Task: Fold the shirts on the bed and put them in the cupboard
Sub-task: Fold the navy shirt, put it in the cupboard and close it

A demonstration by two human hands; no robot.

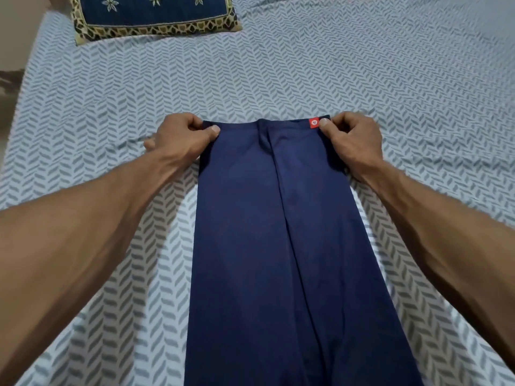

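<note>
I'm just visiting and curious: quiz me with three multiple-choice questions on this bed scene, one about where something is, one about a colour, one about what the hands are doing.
1. Where is the pillow?
A. at the far left of the bed
B. under the shirt
C. beside the right hand

2. What colour is the small tag on the shirt's far edge?
A. green
B. red
C. white

3. What are the two hands doing?
A. resting flat on the bedsheet
B. each pinching a far corner of the shirt
C. lifting the pillow

Answers:
1 A: the pillow lies at the top left on the bedsheet.
2 B: the tag is red on the navy shirt.
3 B: the left hand and right hand each pinch a corner.
</note>
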